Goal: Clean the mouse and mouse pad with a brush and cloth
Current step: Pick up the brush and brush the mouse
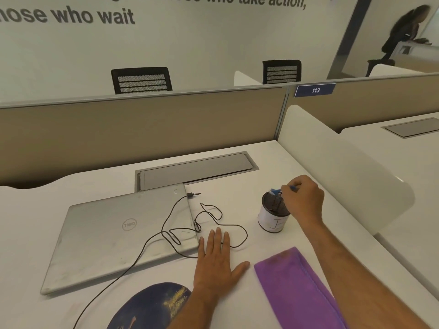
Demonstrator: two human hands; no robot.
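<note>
Right hand [303, 200] pinches seemingly a blue brush [276, 191] over the cup [273, 216].

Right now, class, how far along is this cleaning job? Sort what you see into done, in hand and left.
Done: nothing shows as cleaned. In hand: the right hand pinches a blue brush at the mouth of the white cup; whether it is going in or coming out cannot be told. The left hand lies flat on the desk. Left: the mouse pad and the folded purple cloth lie untouched; the mouse is out of view.
</note>
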